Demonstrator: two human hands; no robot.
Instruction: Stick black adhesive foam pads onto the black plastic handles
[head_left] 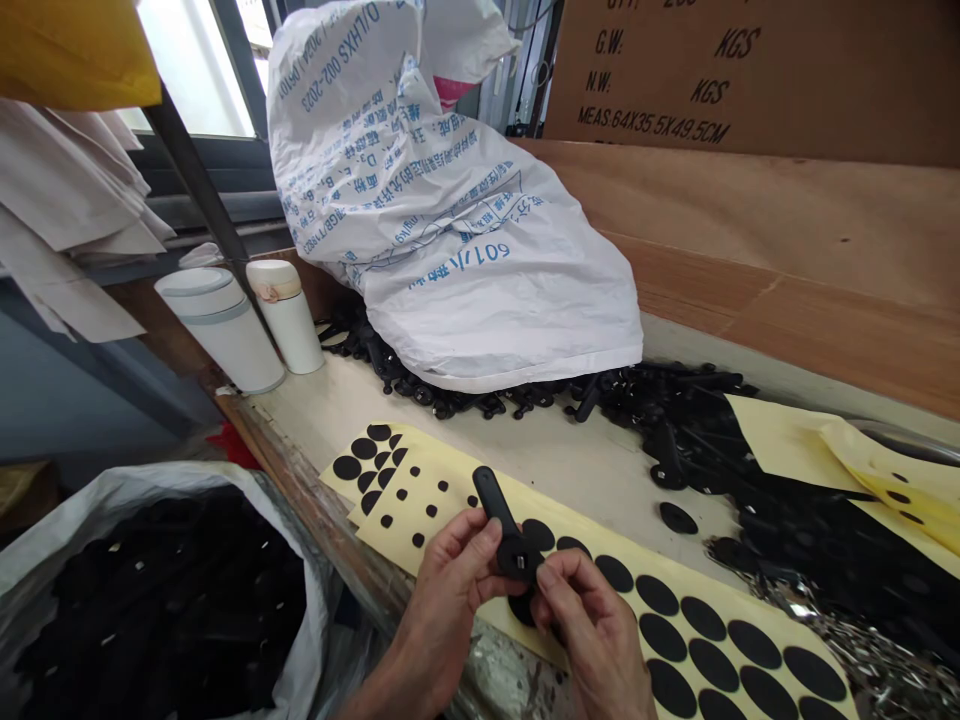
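My left hand (pixel 454 580) is closed round a black plastic handle (pixel 495 500) with a long arm and a round end. A small metal piece shows in the middle of that round end. On the other side my right hand (pixel 589 620) pinches the rim of the round end between thumb and forefinger; its other fingers are curled and partly hidden. Beneath both hands lies a yellow backing sheet (pixel 600 545) with rows of round black stickers (pixel 705 618). Another yellow sheet (pixel 382 540), with small black dots, lies partly over more stickers to the left.
Black plastic parts (pixel 675 430) lie heaped at the back and right, near loose metal pieces (pixel 862 640). A printed white sack (pixel 465 250) rests behind. Two white bottles (pixel 289 315) stand at the left edge. A lined bag of black parts (pixel 289 530) sits below left.
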